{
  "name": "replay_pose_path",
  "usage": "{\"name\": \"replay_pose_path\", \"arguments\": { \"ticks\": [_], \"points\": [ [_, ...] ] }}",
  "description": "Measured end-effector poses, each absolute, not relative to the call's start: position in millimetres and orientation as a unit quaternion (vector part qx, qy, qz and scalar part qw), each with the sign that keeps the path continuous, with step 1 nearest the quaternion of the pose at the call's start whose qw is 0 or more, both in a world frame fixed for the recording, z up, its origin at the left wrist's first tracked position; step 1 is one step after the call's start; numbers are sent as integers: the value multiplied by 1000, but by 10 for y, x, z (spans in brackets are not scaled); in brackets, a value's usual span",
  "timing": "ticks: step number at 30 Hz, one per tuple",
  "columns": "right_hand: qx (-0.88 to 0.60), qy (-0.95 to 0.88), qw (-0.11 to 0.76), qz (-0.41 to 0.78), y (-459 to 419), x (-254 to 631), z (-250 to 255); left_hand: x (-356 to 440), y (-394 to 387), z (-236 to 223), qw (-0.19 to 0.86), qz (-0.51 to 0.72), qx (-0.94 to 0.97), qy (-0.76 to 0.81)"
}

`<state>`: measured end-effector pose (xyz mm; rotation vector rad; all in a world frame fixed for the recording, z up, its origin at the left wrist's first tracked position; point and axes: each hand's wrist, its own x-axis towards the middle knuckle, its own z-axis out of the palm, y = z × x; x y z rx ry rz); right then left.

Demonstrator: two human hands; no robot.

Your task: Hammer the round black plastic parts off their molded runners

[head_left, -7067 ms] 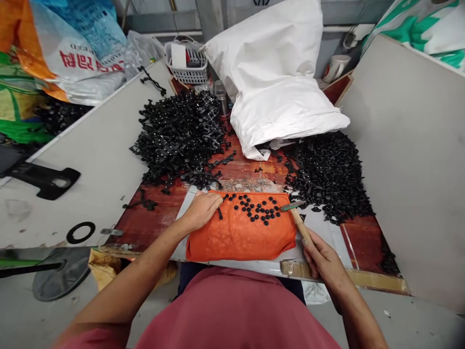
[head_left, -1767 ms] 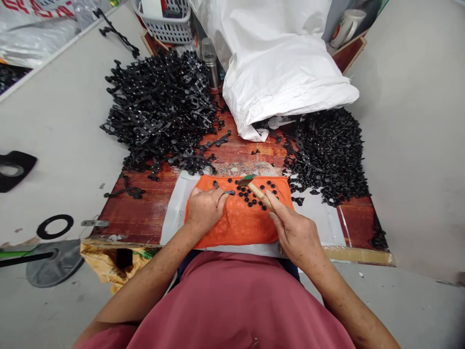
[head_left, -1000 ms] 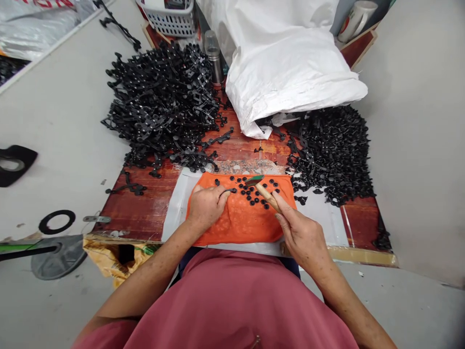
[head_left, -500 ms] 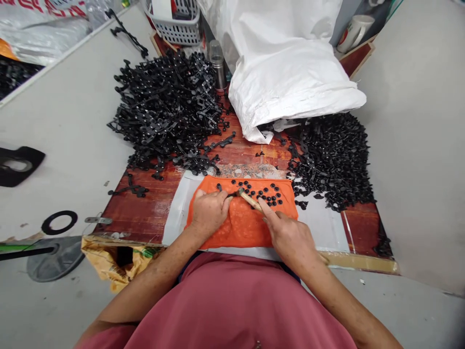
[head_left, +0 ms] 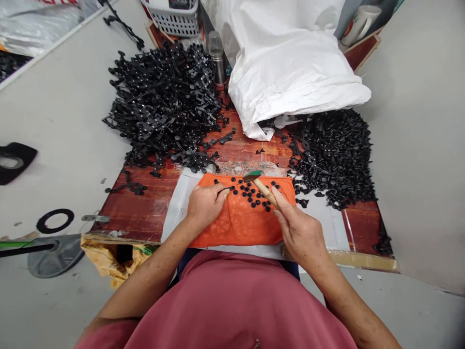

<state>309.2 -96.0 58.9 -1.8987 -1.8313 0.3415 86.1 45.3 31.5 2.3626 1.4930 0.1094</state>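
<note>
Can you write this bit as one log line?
Left hand: pinching black strip | Right hand: gripping hammer, not touching strip | Orange cloth: black buttons on top

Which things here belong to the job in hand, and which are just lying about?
Part of the job:
hammer, in the right hand
black strip, in the left hand
orange cloth and the black discs on it
left pile and right pile of black parts, probably

Apparently just lying about:
mug
basket
bottle

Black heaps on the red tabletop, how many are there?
2: left heap, beyond the orange cloth to the left; right heap, by the white sack, which may hide more.
</note>
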Motion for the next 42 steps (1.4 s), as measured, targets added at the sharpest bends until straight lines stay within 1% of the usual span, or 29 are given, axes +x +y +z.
{"name": "replay_pose_path", "arguments": {
  "ticks": [3,7,13,19,23,24,28,29,32,33,37,38,40,42],
  "points": [
    [-698,-662,244,122,-1005,3107,542,855,448,321,176,37,838,515],
    [-712,-657,223,108,-1074,3119,461,864,410,276,149,39,852,500],
    [-718,-653,200,131,-1116,3137,389,862,406,254,124,27,857,499],
    [-706,-685,128,124,-1065,3120,492,862,421,258,115,22,860,497],
    [-699,-698,139,79,-997,3038,568,866,400,231,111,36,859,499],
    [-701,-699,125,67,-975,3011,573,866,395,225,111,39,859,498],
    [-707,-704,2,62,-895,2940,560,855,389,217,103,39,861,496],
    [-706,-706,-2,65,-885,2938,555,853,389,217,102,39,862,496],
    [-707,-704,41,59,-879,2934,535,863,380,210,107,42,862,494],
    [-707,-703,39,58,-878,2924,526,872,375,205,108,43,861,494],
    [-699,-710,-40,74,-832,2858,510,881,382,222,115,26,860,497],
    [-699,-709,-49,79,-814,2852,515,857,402,250,121,12,863,491],
    [-696,-710,-48,92,-782,2866,528,763,475,351,132,-13,872,471],
    [-691,-715,-36,99,-759,2910,528,622,583,499,117,-16,890,441]
  ]
}}
